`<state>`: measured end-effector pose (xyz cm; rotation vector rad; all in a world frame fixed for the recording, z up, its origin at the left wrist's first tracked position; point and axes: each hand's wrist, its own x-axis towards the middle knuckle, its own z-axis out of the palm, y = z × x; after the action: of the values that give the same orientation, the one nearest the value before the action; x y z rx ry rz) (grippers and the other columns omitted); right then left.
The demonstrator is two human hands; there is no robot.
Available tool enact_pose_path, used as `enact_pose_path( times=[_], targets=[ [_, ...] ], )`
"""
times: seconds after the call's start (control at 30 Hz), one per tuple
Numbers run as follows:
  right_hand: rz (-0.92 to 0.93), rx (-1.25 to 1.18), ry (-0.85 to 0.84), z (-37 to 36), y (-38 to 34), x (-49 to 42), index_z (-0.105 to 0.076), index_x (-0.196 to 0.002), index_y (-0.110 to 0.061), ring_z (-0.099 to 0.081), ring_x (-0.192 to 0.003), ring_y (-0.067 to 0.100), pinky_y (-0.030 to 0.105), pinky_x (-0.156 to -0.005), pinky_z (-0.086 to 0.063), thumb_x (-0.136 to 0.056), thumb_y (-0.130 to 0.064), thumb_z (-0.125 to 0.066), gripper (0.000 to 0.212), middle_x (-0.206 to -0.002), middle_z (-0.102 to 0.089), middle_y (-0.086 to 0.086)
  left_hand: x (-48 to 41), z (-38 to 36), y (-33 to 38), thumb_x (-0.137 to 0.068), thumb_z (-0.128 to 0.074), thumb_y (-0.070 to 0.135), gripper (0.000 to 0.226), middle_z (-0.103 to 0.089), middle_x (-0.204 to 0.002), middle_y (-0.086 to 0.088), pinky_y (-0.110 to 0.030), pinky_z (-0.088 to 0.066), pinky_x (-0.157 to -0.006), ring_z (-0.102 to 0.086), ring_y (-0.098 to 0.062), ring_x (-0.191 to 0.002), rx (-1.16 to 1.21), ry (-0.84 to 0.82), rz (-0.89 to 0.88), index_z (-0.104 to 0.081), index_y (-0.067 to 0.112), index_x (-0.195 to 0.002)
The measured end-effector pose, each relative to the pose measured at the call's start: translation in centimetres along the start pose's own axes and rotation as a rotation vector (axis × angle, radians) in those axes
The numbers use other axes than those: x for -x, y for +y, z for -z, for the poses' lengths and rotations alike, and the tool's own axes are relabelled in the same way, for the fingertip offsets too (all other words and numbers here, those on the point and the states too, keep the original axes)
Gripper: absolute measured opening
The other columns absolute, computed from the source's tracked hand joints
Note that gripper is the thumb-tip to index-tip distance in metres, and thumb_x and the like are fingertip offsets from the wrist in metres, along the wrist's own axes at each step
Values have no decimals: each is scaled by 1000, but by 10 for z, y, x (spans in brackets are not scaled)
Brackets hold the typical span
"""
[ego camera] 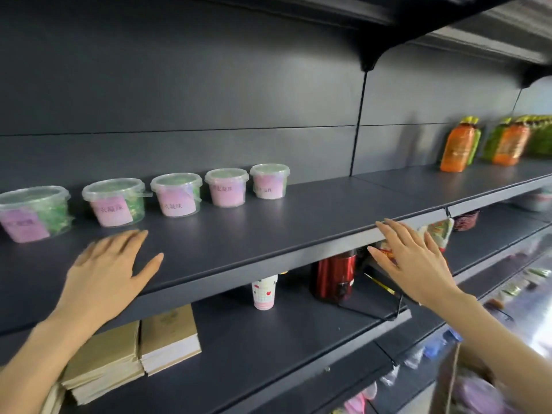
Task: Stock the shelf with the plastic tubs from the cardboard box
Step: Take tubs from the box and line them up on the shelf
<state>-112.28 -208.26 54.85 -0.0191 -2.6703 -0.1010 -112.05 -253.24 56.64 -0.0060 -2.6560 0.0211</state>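
Observation:
Several clear plastic tubs with pink labels stand in a row at the back of the dark shelf (pixel 283 222); the leftmost tub (pixel 33 213) is largest in view and the rightmost tub (pixel 269 181) stands near the middle. My left hand (pixel 110 264) hovers flat over the shelf front, fingers spread, holding nothing, just in front of the second tub (pixel 115 202). My right hand (pixel 415 261) is spread at the shelf's front edge, also empty. A blurred corner of the cardboard box (pixel 466 380) shows at the bottom right.
Orange and green pouches (pixel 460 144) stand at the right end of the same shelf. On the shelf below are brown paper stacks (pixel 134 348), a paper cup (pixel 264 291) and a red kettle (pixel 334 276). Another shelf overhangs above.

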Motion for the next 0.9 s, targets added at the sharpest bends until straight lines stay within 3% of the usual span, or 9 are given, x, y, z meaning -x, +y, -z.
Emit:
enact_pose_path(
  times=[0.23,0.43,0.73,0.9],
  targets=[
    [-60,1,-2,-13,67,52,-41,-138,-19,-44,-129,25,48,-108,-29,-89,-62,-13,71,-140,-47,3,32,5,70,-84,-29,56,70,-61,-122,-14,-54,-46,-90,-59,-37,-106,-11,-15,-55,-57,5,-123],
    [-77,1,-54,-27,145,90,-32,-143,-21,-33,-136,23,49,-111,-22,-88,-63,-10,73,-146,-38,0,63,-8,158,-83,-30,53,71,-59,-123,-17,-55,-45,-91,-58,-39,-107,66,-24,-59,-56,1,-123],
    [-168,-49,-227,-69,256,170,-38,-139,-17,-41,-129,25,49,-108,-31,-88,-61,-13,72,-141,-45,3,112,-65,284,-87,-30,51,67,-59,-123,-16,-50,-49,-83,-59,-37,-105,204,-122,-142,-55,2,-125],
    [-299,-56,-355,-97,293,217,-31,-143,-20,-35,-134,24,43,-111,-22,-93,-55,-31,61,-147,-36,2,134,-117,337,-93,-46,44,54,-55,-132,-10,-46,-47,-87,-53,-31,-118,344,-270,-158,-51,7,-131]
  ],
)
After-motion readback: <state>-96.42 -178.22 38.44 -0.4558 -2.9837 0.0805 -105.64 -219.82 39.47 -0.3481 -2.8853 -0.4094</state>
